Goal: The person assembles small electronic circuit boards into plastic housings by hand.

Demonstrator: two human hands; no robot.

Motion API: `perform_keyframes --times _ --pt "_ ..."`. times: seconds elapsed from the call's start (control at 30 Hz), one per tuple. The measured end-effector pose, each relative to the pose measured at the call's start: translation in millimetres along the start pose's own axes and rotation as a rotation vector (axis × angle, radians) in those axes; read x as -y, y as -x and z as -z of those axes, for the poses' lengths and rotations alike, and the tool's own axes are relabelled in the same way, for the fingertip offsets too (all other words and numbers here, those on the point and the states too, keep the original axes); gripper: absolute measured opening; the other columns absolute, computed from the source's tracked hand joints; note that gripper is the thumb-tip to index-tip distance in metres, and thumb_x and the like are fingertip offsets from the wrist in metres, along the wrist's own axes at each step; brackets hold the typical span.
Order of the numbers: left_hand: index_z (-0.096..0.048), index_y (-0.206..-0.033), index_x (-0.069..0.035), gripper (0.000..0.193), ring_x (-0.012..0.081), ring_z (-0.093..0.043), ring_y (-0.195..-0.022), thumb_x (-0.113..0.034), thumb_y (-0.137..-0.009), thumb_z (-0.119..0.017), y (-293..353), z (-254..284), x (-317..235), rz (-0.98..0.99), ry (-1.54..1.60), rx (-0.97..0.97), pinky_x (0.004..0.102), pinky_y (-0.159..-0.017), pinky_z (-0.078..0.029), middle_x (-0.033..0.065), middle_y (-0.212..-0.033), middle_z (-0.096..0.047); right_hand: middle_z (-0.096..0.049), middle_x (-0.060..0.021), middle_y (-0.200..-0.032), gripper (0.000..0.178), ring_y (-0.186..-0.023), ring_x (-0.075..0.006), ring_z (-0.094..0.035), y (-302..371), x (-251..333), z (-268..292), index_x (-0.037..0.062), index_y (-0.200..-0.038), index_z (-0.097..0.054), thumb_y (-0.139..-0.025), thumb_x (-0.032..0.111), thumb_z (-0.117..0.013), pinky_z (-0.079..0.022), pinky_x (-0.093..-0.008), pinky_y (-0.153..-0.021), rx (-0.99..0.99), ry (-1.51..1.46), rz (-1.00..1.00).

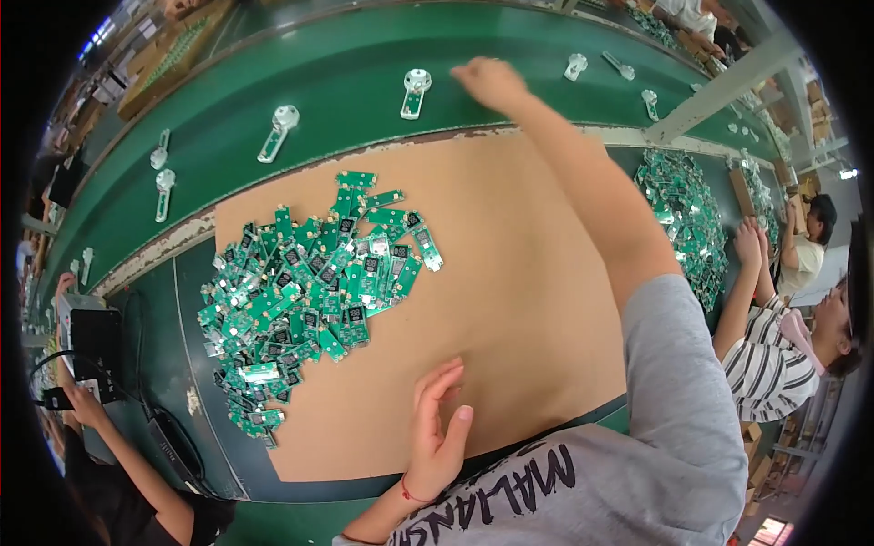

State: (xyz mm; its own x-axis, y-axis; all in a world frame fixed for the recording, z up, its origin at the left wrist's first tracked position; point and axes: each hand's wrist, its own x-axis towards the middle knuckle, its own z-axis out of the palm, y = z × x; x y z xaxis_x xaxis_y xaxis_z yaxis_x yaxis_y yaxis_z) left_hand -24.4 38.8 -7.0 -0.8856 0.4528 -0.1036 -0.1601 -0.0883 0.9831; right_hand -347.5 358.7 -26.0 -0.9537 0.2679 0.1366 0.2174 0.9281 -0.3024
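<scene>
My right hand (492, 84) reaches far across a green belt, to the right of a white plastic piece with a round head (417, 82) and a small green circuit board set in its handle. A gap shows between the hand and that piece. The fingers bend downward and are partly hidden and slightly blurred, so their grip cannot be made out. Low in the middle, my left hand (439, 437) hovers over the brown cardboard sheet (519, 300). Its fingers are apart and hold nothing. Left of it lies a heap of green circuit boards (319, 273).
More white pieces lie along the belt (346, 100), among them one piece (279, 132) at the left. A second board heap (683, 218) sits at the right beside a person in stripes (774, 355). A black-and-grey box (94, 341) with cables stands left, near another person's hand (86, 405).
</scene>
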Motion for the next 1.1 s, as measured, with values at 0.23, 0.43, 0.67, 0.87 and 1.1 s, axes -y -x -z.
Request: perform_keyframes --times 0.23,0.43,0.67,0.87,1.1 --pt "-0.044 -0.122 -0.002 0.040 0.0236 -0.043 -0.114 -0.006 -0.084 -0.054 -8 -4 -7 0.001 -0.030 0.101 0.0316 -0.092 -0.037 0.0135 -0.122 -0.046 -0.049 -0.0140 -0.120 0.032 -0.104 -0.0326 -0.053 -6 -204 39 0.0110 -0.114 -0.052 -0.084 0.010 -0.040 -0.045 -0.0423 -0.085 -0.172 0.479 -0.011" --pt "-0.044 -0.122 -0.002 0.040 0.0230 -0.045 -0.109 -0.006 -0.084 -0.054 2 -2 0 0.012 -0.020 0.071 0.0307 -0.090 -0.037 0.0126 -0.118 -0.047 -0.055 -0.0138 -0.098 0.023 -0.091 -0.0319 -0.056 9 -182 40 0.0087 -0.102 -0.055 -0.080 0.009 -0.048 -0.047 -0.0416 -0.075 -0.117 0.557 0.272" --pt "-0.043 -0.123 -0.001 0.039 0.0184 -0.047 -0.111 -0.009 -0.086 -0.052 5 -8 6 -0.074 -0.125 0.094 0.0295 -0.091 -0.036 0.0104 -0.121 -0.051 -0.059 -0.0082 -0.087 0.015 -0.083 -0.0283 -0.058 80 -111 61 0.0122 -0.093 -0.056 -0.079 0.015 -0.050 -0.049 -0.0412 -0.064 -0.330 0.471 0.389" --pt "-0.052 -0.110 -0.003 0.026 0.0272 -0.052 -0.102 -0.011 -0.085 -0.054 10 6 2 -0.318 -0.537 -0.076 0.0329 -0.087 -0.040 0.0134 -0.103 -0.055 -0.055 -0.0077 -0.082 0.015 -0.081 -0.0268 -0.055 233 9 95 0.0111 -0.093 -0.056 -0.079 0.012 -0.051 -0.045 -0.0382 -0.067 -0.130 0.185 0.487" --pt "-0.059 -0.097 -0.004 0.017 0.0302 -0.053 -0.086 -0.007 -0.081 -0.055 -13 80 -19 -0.472 -1.174 -0.416 0.0388 -0.075 -0.043 0.0130 -0.092 -0.058 -0.053 -0.0068 -0.078 0.023 -0.076 -0.0211 -0.053 393 78 83 0.0058 -0.087 -0.052 -0.064 0.003 -0.054 -0.040 -0.0334 -0.065 0.103 0.193 0.689"
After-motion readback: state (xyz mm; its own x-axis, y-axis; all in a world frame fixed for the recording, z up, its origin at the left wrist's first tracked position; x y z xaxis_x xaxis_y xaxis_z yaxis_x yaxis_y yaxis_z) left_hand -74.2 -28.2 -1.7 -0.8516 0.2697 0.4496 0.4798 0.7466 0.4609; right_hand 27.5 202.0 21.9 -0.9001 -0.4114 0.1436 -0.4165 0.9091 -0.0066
